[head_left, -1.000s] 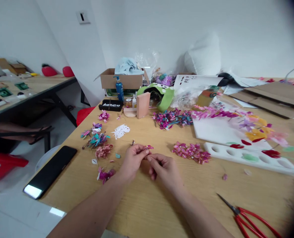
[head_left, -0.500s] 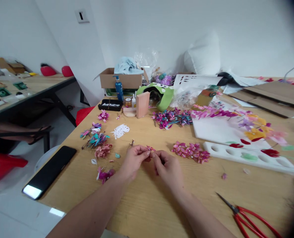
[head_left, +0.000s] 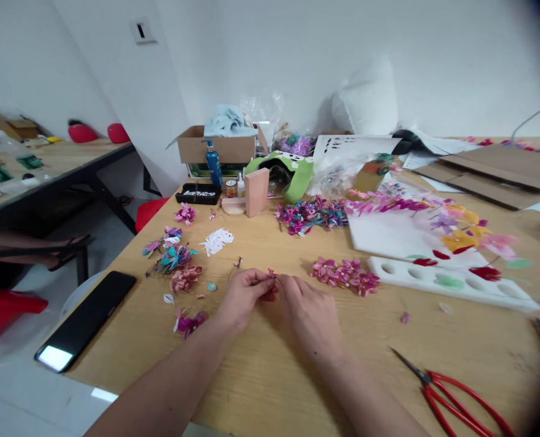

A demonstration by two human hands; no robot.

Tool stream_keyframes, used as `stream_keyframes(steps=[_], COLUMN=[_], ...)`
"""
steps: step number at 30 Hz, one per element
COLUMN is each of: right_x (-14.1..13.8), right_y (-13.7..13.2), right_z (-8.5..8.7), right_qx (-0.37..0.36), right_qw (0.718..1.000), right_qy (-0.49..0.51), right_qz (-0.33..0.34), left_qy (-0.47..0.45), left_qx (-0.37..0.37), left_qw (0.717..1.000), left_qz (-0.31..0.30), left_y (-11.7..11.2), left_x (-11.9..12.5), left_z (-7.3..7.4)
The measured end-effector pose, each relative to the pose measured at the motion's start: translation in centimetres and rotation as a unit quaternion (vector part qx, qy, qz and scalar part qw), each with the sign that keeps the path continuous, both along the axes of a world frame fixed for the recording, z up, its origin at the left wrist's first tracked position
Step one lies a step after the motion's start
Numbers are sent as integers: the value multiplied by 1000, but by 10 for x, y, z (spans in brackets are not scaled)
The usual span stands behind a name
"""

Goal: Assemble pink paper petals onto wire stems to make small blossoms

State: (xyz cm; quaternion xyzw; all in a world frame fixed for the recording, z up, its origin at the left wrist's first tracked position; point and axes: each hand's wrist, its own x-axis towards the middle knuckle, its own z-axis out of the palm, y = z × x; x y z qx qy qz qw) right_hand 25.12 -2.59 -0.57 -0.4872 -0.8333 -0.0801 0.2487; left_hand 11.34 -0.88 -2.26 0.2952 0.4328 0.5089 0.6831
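Note:
My left hand (head_left: 250, 295) and my right hand (head_left: 307, 308) meet over the middle of the table, their fingertips pinched together. Between them shows a bit of a small pink-red flower (head_left: 272, 273), mostly hidden by the fingers. The left hand grips it from one side; the right thumb and forefinger close on it from the other. To the right of the hands lies a cluster of pink flowers (head_left: 345, 276). Left of them are a coral-pink bunch (head_left: 185, 278), a teal bunch (head_left: 174, 258) and a magenta flower (head_left: 191, 323).
Red-handled scissors (head_left: 438, 388) lie at the front right. A black phone (head_left: 87, 321) sits at the left edge. White foam with round hollows (head_left: 447, 282) stands at right, a wooden block (head_left: 256, 192) and blue pump bottle (head_left: 213, 162) at the back. A person's leg (head_left: 28, 246) shows far left.
My right hand has turned so its back faces up more, with the fingers drawn together at the flower; less of the flower shows. The whole view has shifted slightly.

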Motion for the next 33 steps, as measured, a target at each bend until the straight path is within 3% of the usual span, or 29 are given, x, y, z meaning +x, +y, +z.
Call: stream_keyframes(steps=[9, 14, 19, 22, 27, 33], right_x=[4, 3, -2, -4, -5, -5], right_y=[2, 4, 7, 7, 7, 11], right_z=[-2, -4, -7, -9, -16, -11], right_qx=[-1, -22, -117, -162, -145, -142], right_qw=[1000, 998, 990, 986, 989, 989], right_qy=[-3, 52, 50, 1, -34, -43], right_qz=[-31, -37, -69, -45, 22, 8], left_qy=[-39, -30, 73, 158, 195, 184], left_qx=[-15, -6, 44, 87, 78, 76], left_qw=[999, 999, 994, 982, 977, 980], left_qz=[-5, 16, 62, 62, 23, 20], left_y=[0, 2, 8, 13, 17, 18], left_x=[-2, -3, -11, -15, -17, -20], left_z=[4, 3, 1, -2, -8, -9])
